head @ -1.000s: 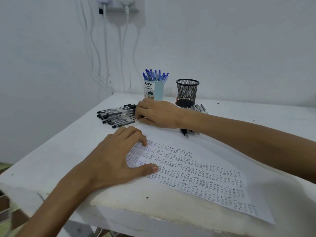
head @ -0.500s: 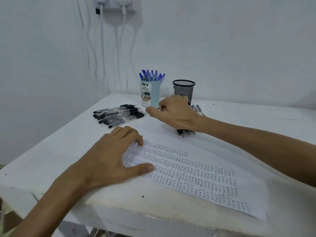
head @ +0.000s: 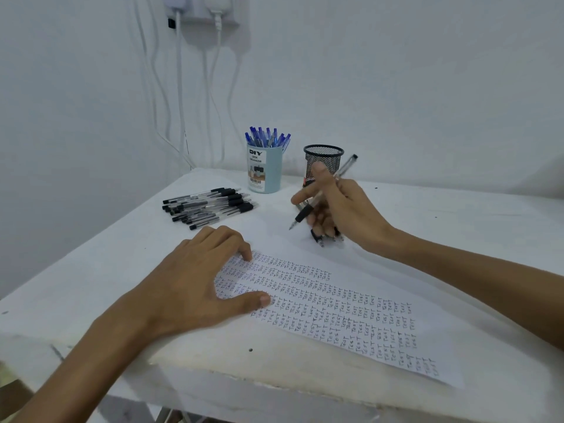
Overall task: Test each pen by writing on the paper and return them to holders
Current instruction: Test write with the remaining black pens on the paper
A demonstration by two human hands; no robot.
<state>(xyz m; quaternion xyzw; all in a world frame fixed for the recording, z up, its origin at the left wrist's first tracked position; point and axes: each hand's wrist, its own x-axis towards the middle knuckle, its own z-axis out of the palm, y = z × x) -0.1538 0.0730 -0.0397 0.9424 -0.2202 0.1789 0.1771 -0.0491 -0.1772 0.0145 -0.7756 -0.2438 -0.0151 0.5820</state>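
Right hand [head: 341, 206] — half a second ago reaching low beside the mesh holder [head: 323, 161], now raised, gripping one black pen [head: 320, 196], tip down above the counter [head: 91, 288], clear of the paper [head: 351, 303]. Left hand [head: 195, 282] unchanged, flat, fingers spread on the paper's left end. Holders: two — mesh, and blue cup [head: 264, 172] of blue pens. Loose black pens [head: 207, 207]: one pile, roughly ten.

place: plain room at home, probably a makeshift desk corner | landmark: chipped white worktop [head: 91, 288] set in a bare white wall corner | above it: wall socket [head: 203, 9] with chargers, cables [head: 180, 96] hanging | on it, at the back: blue desk organizer [head: 264, 172], black mesh cup [head: 323, 160]
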